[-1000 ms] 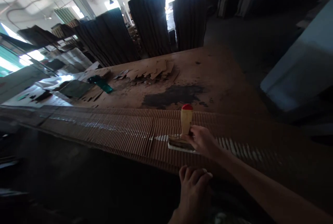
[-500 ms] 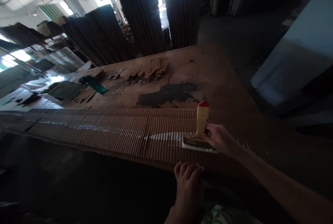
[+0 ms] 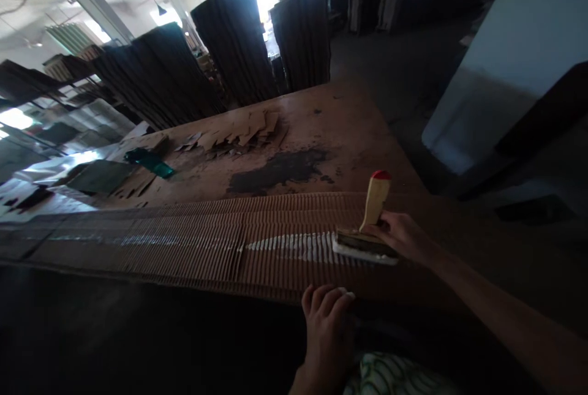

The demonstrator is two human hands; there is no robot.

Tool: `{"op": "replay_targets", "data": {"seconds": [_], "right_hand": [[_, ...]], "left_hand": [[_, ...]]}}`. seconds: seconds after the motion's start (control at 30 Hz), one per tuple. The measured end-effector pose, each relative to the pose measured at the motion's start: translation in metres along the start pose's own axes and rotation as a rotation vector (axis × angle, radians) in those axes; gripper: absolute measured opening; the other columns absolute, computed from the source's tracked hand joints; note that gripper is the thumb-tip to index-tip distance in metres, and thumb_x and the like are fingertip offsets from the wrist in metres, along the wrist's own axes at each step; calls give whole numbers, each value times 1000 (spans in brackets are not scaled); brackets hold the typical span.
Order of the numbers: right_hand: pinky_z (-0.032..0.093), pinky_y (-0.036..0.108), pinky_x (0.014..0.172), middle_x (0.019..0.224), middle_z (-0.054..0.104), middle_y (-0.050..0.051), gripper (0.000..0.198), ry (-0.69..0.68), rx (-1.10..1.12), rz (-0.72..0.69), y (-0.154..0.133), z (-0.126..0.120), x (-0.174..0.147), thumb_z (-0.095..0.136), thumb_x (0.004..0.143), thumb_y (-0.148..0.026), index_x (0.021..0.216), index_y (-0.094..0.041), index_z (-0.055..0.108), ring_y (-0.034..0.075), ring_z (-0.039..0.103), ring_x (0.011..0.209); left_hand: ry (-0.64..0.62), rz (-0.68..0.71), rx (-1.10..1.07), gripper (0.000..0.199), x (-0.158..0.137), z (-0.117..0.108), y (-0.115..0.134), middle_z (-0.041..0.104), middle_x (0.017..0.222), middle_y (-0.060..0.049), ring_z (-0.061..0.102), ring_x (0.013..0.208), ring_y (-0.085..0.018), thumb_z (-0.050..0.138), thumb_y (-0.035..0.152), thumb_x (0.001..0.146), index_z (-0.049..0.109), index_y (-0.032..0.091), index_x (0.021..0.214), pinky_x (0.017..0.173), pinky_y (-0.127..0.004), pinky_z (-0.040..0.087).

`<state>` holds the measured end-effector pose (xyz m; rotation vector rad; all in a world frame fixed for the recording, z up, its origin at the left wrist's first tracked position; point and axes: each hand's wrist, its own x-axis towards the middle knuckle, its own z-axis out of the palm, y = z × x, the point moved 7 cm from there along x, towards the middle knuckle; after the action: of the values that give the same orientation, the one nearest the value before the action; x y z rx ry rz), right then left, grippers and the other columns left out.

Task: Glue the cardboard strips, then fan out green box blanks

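Observation:
My right hand [image 3: 404,236] grips a wide glue brush [image 3: 377,202] by the lower part of its pale wooden handle, which has a red tip. White glue coats the brush's lower edge, which rests on a long row of brown corrugated cardboard [image 3: 197,229]. To the brush's left, a streak of wet white glue [image 3: 294,245] crosses the ridges. My left hand [image 3: 327,315] is at the cardboard's near edge, fingers curled and close together. A small white bit shows by its fingertips; what lies under the fingers is hidden.
Behind the cardboard, the brown table [image 3: 349,125] bears a dark stain, torn cardboard scraps [image 3: 248,131] and a green bottle [image 3: 154,162]. Tall dark stacks [image 3: 234,40] stand beyond it. A pale pillar [image 3: 487,76] rises at the right.
My right hand has drawn the brush to the right, lengthening the glue streak behind it. My left hand stays at the near edge. The view has shifted slightly.

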<state>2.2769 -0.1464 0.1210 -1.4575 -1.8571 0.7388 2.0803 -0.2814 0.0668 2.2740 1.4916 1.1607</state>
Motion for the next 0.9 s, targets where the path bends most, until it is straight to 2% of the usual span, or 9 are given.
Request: {"op": "replay_targets", "data": {"seconds": [0.1, 0.2, 0.33, 0.5, 0.6, 0.73, 0.8, 0.9], "right_hand": [[52, 32, 59, 77, 76, 10, 37, 30, 3, 32, 16, -20, -5, 53, 80, -51, 79, -19, 70, 26, 70, 68], [53, 31, 65, 85, 77, 8, 37, 9, 27, 27, 21, -27, -13, 53, 81, -51, 85, -20, 72, 25, 71, 76], [53, 30, 65, 80, 77, 6, 37, -4, 31, 44, 34, -32, -24, 55, 80, -53, 83, -20, 73, 24, 71, 75], [51, 32, 60, 75, 75, 10, 49, 67, 21, 109, 65, -61, -35, 51, 80, -63, 76, -18, 71, 26, 70, 71], [51, 32, 62, 79, 76, 8, 47, 59, 34, 103, 63, -67, -41, 51, 80, -62, 79, -20, 71, 25, 69, 73], [50, 31, 61, 72, 75, 5, 42, 24, 39, 106, 59, -65, -46, 57, 76, -62, 74, -22, 72, 23, 67, 68], [50, 31, 60, 70, 74, 6, 46, 52, 30, 146, 70, -73, -49, 56, 74, -66, 70, -22, 71, 23, 67, 66], [48, 32, 56, 67, 73, 7, 53, 120, 7, 233, 98, -99, -60, 52, 73, -72, 67, -22, 69, 24, 66, 63]], "left_hand": [[8, 1, 7, 33, -1, 3, 2, 72, 100, 1, 61, 98, -21, 55, 17, 78, 66, 30, 106, 101, -44, 30], [-12, 29, 10, 35, -1, 8, 10, 72, 104, 1, 60, 102, -21, 56, 15, 78, 65, 30, 109, 102, -44, 29], [-83, 54, -8, 35, 3, 22, 25, 73, 104, 1, 60, 102, -20, 62, 17, 78, 66, 30, 110, 103, -42, 31], [-106, 66, 4, 31, 6, 33, 34, 73, 102, -1, 60, 101, -21, 65, 22, 79, 67, 30, 109, 102, -43, 33], [-103, 75, 14, 30, 7, 33, 35, 74, 100, -1, 61, 99, -21, 58, 17, 81, 67, 29, 107, 101, -43, 32], [-108, 78, 13, 37, 7, 33, 36, 73, 103, -1, 60, 101, -21, 49, 11, 80, 66, 29, 108, 103, -43, 27], [-97, 72, 8, 39, 7, 34, 36, 73, 103, 0, 60, 102, -21, 49, 11, 79, 66, 29, 108, 103, -43, 25], [-92, 65, 15, 40, 6, 35, 35, 72, 103, 1, 60, 102, -21, 49, 9, 78, 66, 30, 107, 104, -43, 24]]}}
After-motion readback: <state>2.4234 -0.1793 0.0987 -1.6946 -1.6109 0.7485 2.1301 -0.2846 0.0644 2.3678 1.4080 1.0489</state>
